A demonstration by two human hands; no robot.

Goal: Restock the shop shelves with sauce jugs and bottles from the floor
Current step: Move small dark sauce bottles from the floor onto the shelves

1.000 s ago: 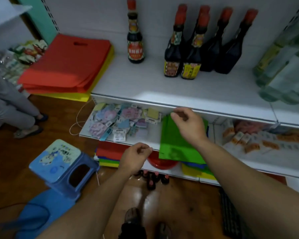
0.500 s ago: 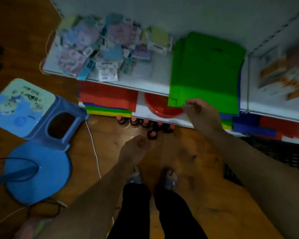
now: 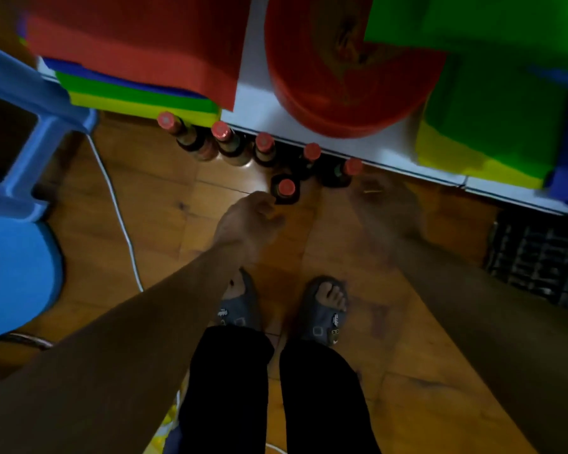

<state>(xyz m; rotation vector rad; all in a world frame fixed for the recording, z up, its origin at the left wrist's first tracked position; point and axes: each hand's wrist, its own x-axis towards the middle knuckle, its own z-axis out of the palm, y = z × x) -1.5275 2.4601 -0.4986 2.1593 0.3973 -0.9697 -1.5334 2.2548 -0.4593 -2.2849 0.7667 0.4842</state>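
The view has dropped from the upper shelf to the floor (image 3: 164, 204) at the foot of the bottom shelf (image 3: 259, 109), so a fresh pickup is starting rather than a placement. Six red-capped bottles (image 3: 265, 149) stand on the floor against the shelf edge, one (image 3: 286, 191) set forward of the row. The left hand (image 3: 246, 221), which hung loosely curled at shelf height a second ago, now reaches down, half-closed and empty, fingertips just beside that front bottle; the right hand (image 3: 387, 208) has left the green bags and is too blurred to read.
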